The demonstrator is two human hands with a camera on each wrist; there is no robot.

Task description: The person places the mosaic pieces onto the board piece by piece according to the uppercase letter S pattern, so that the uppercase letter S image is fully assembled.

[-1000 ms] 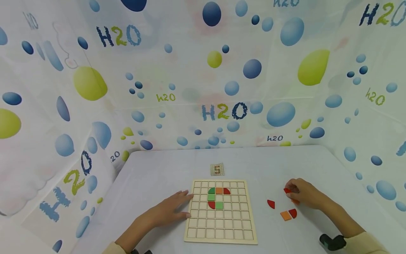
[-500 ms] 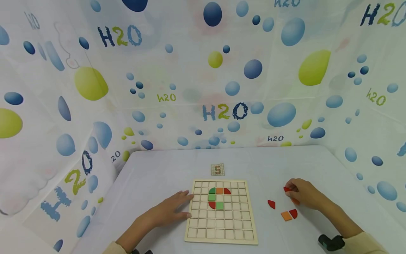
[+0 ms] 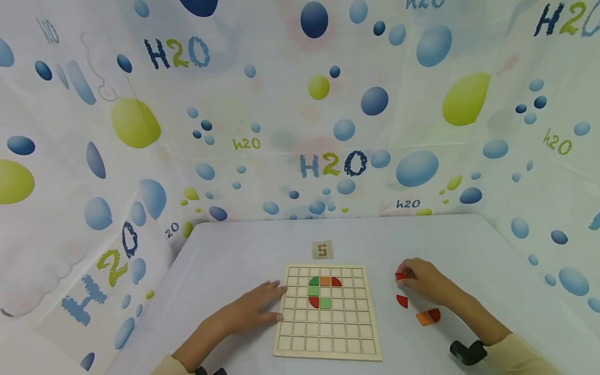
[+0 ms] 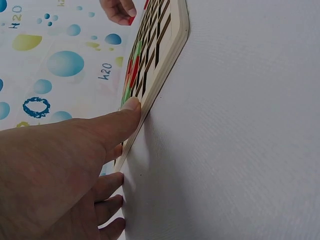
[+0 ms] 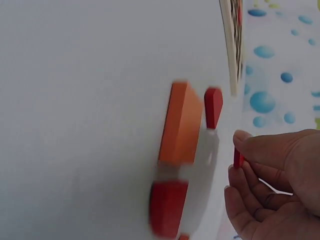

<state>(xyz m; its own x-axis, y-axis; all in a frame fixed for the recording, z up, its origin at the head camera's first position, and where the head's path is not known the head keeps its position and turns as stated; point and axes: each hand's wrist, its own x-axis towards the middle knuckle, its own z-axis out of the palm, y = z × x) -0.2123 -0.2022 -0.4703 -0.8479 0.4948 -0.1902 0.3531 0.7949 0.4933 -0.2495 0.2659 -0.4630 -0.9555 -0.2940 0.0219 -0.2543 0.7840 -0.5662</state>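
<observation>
My left hand [image 3: 248,311] rests with extended fingers at the left edge of a wooden grid board [image 3: 328,333]; the thumb [image 4: 131,105] touches its rim in the left wrist view. On the board lie a dark green quarter-circle [image 3: 314,281], an orange square [image 3: 325,281], a red quarter-circle [image 3: 336,282], a light green square [image 3: 313,291], another red quarter-circle [image 3: 314,302] and another light green square [image 3: 325,303]. To the board's right, my right hand [image 3: 424,281] pinches a red quarter-circle piece [image 5: 237,158] between thumb and fingers, over the table.
Below the right hand lie a loose red quarter-circle [image 3: 402,301], an orange square [image 3: 424,319] and another red quarter-circle [image 3: 435,315]. A small pattern card [image 3: 322,250] with an S-like figure lies behind the board. A patterned curtain [image 3: 281,104] hangs behind the white table [image 3: 234,245].
My right hand has moved left towards the board, carrying the red quarter-circle over the table. The left hand and the pieces on the board have stayed in place.
</observation>
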